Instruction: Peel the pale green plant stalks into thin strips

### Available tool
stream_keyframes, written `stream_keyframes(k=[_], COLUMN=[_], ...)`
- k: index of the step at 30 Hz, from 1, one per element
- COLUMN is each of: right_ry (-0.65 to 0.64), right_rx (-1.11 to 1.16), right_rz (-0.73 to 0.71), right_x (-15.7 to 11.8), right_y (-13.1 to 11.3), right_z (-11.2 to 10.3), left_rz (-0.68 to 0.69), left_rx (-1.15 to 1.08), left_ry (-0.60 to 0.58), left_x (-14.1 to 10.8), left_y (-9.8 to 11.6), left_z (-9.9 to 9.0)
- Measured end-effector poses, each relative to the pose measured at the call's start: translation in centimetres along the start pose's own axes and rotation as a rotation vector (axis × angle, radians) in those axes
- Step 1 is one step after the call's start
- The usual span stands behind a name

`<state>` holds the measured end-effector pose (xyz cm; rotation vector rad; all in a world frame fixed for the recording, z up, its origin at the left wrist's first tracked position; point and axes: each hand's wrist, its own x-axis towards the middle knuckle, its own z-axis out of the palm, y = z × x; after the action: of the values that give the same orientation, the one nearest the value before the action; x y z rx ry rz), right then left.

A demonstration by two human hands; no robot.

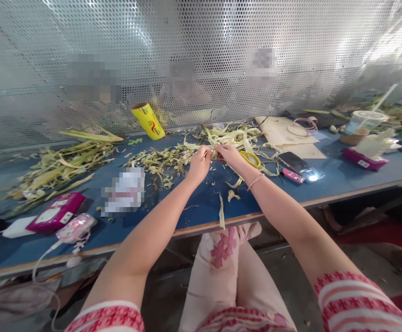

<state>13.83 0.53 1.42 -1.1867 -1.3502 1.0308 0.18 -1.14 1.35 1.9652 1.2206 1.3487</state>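
Note:
Over the blue table [194, 207], my left hand [201, 161] and my right hand [227, 154] meet with fingertips pinched close together. What lies between the fingers is too small to make out. Behind them spreads a heap of pale green, dried plant strips [237, 137]. Finer shredded plant bits [164, 161] lie just left of my left hand. A yellow loop [251, 159], like a scissors handle, rests beside my right wrist; the rest of it is hidden. One loose pale strip [221, 210] hangs near the table's front edge.
At left are longer plant stalks [66, 161], a purple tissue pack [57, 211] and a pink corded device [76, 228]. A yellow tube [148, 121] leans by the perforated metal screen [215, 37]. On the right are a phone [299, 165] and a plastic cup [360, 125] with a straw.

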Motion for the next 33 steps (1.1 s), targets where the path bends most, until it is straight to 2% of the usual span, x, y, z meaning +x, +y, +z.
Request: stream_keyframes(k=[7, 9, 17, 23, 26, 33], right_ry=[-0.061, -0.075, 0.0, -0.049, -0.068, 0.031], right_rx=[0.233, 0.269, 0.191, 0.216, 0.248, 0.392], right_rz=[0.289, 0.327, 0.286, 0.257, 0.257, 0.136], right_x=[-1.0, -1.1, -1.4, -1.8, -1.8, -1.5], right_y=[-1.2, -1.4, -1.6, -1.9, -2.0, -2.1], right_z=[0.1, 0.0, 0.2, 0.3, 0.3, 0.1], left_rz=[0.063, 0.074, 0.122, 0.12, 0.093, -0.039], left_rx=[0.147, 0.16, 0.18, 0.158, 0.147, 0.031], left_ry=[-0.037, -0.04, -0.073, -0.131, -0.134, -0.084], left_x=[0.2, 0.2, 0.3, 0.1, -0.1, -0.1], left_y=[-0.4, -0.4, -0.6, -0.4, 0.0, 0.0], left_z=[-0.1, -0.1, 0.0, 0.0, 0.2, 0.2])
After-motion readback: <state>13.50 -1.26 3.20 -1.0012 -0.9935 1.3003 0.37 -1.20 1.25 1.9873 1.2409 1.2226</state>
